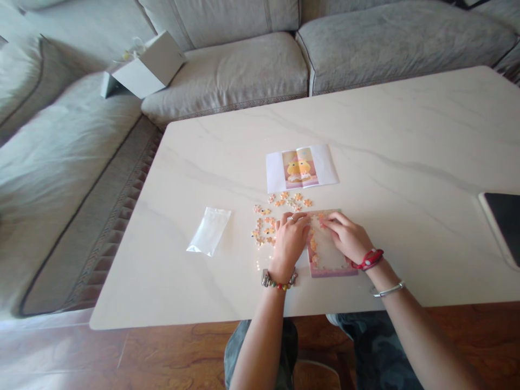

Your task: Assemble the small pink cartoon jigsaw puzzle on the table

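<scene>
A small pink puzzle frame (331, 262) lies on the white marble table (365, 135) near its front edge. My left hand (289, 239) rests at the frame's left edge, fingers curled and pressed down near its top left corner. My right hand (347, 235) lies on the frame's upper right part, fingertips pressed together on the pieces there. What either hand pinches is too small to make out. Several loose orange and pink puzzle pieces (280, 203) are scattered left of and behind the frame. A reference picture sheet (301, 168) lies further back.
An empty clear plastic bag (209, 230) lies left of the pieces. A dark tablet (504, 222) sits at the table's right edge. A grey corner sofa (244, 70) wraps the far and left sides, with a white box (144, 67) on it.
</scene>
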A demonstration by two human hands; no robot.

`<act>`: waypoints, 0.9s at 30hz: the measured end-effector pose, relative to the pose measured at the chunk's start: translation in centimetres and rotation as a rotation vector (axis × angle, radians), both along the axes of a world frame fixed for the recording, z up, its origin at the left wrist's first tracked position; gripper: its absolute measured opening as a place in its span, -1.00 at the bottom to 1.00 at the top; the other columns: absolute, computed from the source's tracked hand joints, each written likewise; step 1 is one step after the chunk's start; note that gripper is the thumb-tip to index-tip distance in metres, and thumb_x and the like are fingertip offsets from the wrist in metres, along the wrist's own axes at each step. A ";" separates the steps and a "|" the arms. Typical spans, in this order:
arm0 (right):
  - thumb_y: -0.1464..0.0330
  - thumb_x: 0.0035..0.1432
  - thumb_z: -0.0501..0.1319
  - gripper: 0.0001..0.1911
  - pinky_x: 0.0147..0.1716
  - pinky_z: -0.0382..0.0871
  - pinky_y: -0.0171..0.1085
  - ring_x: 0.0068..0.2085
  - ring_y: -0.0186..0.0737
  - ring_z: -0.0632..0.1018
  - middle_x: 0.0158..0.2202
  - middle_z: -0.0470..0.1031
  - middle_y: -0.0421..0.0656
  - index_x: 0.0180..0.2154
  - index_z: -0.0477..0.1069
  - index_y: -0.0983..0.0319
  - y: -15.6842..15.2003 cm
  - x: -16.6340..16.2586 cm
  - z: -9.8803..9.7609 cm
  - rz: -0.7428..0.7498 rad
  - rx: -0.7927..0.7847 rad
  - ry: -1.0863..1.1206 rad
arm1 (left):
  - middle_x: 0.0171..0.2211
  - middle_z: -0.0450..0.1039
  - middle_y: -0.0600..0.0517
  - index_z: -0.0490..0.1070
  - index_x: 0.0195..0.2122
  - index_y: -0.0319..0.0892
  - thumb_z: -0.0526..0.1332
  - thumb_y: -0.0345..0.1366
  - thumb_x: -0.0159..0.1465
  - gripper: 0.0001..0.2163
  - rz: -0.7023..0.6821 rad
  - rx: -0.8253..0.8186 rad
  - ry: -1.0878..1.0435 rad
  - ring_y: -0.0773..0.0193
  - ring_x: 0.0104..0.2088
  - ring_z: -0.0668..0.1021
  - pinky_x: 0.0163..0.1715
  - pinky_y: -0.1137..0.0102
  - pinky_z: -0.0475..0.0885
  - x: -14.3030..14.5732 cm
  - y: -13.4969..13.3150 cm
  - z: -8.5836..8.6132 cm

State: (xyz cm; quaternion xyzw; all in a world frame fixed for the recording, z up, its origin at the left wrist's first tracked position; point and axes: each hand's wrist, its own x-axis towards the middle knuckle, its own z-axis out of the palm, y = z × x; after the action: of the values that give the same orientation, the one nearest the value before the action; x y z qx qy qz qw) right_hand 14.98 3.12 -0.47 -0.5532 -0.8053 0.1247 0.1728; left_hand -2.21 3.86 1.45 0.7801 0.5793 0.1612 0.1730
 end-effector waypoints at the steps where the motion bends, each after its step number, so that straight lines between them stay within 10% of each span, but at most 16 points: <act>1: 0.52 0.06 -0.01 -0.65 -0.38 0.33 -0.36 -0.32 -0.31 0.46 -0.19 0.41 -0.15 -0.17 0.41 0.15 0.1 0.1 -0.1 0.000 0.018 0.074 | -0.09 0.39 0.03 0.37 -0.13 -0.03 0.05 -0.34 0.23 -0.78 -0.004 0.018 -0.017 0.20 -0.08 0.32 -0.12 0.23 0.28 -0.3 0.1 0.0; 16: 0.36 0.09 0.06 -0.72 -0.32 0.39 -0.25 -0.26 -0.21 0.47 -0.16 0.37 -0.09 -0.14 0.40 0.17 1.9 3.2 -1.0 -0.076 0.052 0.030 | -0.14 0.38 -0.08 0.43 -0.21 -0.13 0.07 -0.37 0.16 -0.78 0.478 0.094 -0.018 0.12 -0.14 0.41 -0.08 0.14 0.29 -7.8 1.2 -0.8; 27: 0.36 0.08 0.07 -0.72 -0.30 0.40 -0.24 -0.24 -0.19 0.47 -0.18 0.39 -0.08 -0.15 0.41 0.18 2.0 3.3 -1.1 -0.091 0.051 0.049 | -0.09 0.34 0.02 0.46 -0.26 -0.03 0.15 -0.34 0.15 -0.84 0.226 0.088 0.000 0.16 -0.04 0.30 -0.04 0.23 0.25 -7.5 1.0 -1.0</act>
State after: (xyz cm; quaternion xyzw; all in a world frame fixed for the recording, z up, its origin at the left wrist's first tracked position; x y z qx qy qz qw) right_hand 18.26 5.17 -1.52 -0.5813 -0.7779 0.1096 0.2121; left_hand -9.72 4.84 0.48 0.7165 0.6560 0.2051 0.1192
